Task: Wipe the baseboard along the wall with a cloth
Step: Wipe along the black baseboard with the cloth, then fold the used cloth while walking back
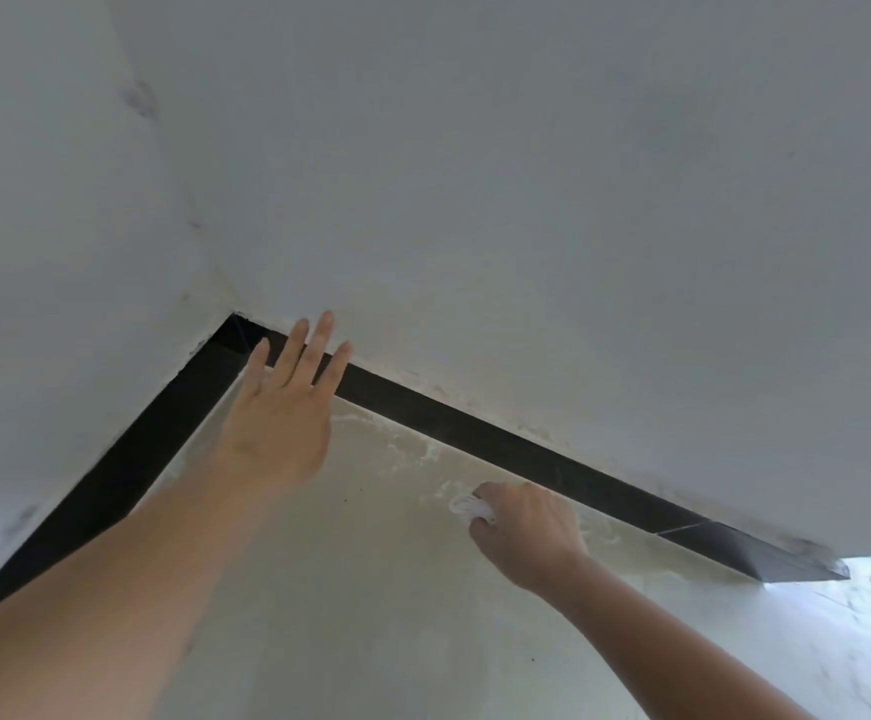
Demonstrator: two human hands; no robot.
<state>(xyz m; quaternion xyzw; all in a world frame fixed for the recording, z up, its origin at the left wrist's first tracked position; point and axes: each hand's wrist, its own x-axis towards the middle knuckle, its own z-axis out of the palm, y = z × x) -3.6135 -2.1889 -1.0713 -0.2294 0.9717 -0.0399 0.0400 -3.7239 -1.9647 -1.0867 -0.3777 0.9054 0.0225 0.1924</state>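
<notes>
Here the right hand (524,532) is curled into a fist around a small white cloth (467,507), only a bunched edge of which shows past the knuckles. The black baseboard (501,444) lies just beyond those knuckles, toward the wall (527,200). Its long axis runs from the corner, far off to the hand's left, down to the open end at its right. The cloth looks to sit on the pale floor (371,589) beside the board, not on it; I cannot tell if it touches the board. The left hand (283,423) is open with fingers (296,356) spread, their tips over the board near the corner, holding nothing. The right hand is the nearer one to the unwiped stretch, so a short push forward should bring the cloth onto the board. No containers are in view.
</notes>
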